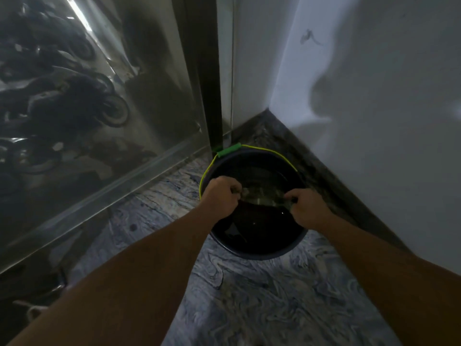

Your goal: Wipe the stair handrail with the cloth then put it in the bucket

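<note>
A dark round bucket (259,250) with a yellow wire handle and green grip stands on the marbled floor in a corner, holding dark water. A greyish cloth (262,194) is stretched over the bucket's mouth between my hands. My left hand (220,196) grips its left end and my right hand (308,209) grips its right end, both fists closed above the water. No stair handrail is in view.
A glass panel (99,108) with a dark frame post (210,96) rises on the left, with parked motorbikes seen through it. A white wall (374,121) with a dark skirting strip closes the right side. Marbled floor (262,308) lies toward me.
</note>
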The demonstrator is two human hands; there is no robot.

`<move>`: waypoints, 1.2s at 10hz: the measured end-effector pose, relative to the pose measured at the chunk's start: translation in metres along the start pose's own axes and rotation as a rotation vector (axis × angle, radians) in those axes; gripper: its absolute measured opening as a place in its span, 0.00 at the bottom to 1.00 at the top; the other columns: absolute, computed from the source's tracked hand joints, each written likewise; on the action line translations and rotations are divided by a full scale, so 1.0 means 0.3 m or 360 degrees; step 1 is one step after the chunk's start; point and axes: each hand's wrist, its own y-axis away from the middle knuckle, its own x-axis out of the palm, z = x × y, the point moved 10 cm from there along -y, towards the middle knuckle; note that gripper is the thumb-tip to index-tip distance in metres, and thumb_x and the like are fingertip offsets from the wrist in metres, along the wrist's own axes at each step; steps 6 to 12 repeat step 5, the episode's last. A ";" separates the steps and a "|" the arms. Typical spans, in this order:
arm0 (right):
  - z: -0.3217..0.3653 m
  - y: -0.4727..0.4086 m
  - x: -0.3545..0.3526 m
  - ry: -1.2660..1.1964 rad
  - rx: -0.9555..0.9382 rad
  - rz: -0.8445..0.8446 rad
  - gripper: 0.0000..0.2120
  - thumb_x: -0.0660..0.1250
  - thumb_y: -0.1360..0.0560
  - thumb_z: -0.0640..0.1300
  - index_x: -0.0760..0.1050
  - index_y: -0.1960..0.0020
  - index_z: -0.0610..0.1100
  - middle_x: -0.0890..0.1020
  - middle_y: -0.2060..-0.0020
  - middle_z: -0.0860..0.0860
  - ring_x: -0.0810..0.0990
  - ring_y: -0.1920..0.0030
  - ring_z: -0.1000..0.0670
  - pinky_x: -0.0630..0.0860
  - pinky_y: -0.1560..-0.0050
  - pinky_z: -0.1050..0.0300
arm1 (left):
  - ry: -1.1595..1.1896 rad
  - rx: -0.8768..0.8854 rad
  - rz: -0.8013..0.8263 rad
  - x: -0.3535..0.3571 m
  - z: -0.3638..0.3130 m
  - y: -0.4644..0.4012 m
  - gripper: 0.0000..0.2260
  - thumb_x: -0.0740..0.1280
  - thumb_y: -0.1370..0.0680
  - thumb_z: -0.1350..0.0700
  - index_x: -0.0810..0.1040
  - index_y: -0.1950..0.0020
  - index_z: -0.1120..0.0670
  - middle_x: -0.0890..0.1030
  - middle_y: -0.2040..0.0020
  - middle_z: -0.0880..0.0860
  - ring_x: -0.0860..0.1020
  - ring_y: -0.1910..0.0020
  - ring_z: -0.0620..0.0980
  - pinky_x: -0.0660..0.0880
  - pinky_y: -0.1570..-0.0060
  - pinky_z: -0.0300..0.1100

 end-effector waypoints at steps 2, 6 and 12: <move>-0.021 0.056 0.056 0.0140 0.0009 0.0150 0.18 0.61 0.25 0.37 0.74 0.35 0.40 0.76 0.37 0.40 0.76 0.40 0.40 0.72 0.39 0.52 | -0.0143 -0.0026 0.0196 0.016 0.009 0.051 0.08 0.68 0.29 0.60 0.83 0.51 0.57 0.84 0.51 0.60 0.81 0.48 0.60 0.76 0.49 0.46; 0.100 0.355 -0.194 -0.0038 0.0073 -0.0162 0.07 0.73 0.31 0.44 0.82 0.56 0.41 0.83 0.54 0.47 0.80 0.50 0.48 0.72 0.50 0.57 | -0.0196 0.0030 0.0156 -0.252 -0.107 0.229 0.16 0.74 0.32 0.57 0.68 0.72 0.50 0.79 0.61 0.54 0.80 0.55 0.56 0.73 0.59 0.44; 0.100 0.355 -0.194 -0.0038 0.0073 -0.0162 0.07 0.73 0.31 0.44 0.82 0.56 0.41 0.83 0.54 0.47 0.80 0.50 0.48 0.72 0.50 0.57 | -0.0196 0.0030 0.0156 -0.252 -0.107 0.229 0.16 0.74 0.32 0.57 0.68 0.72 0.50 0.79 0.61 0.54 0.80 0.55 0.56 0.73 0.59 0.44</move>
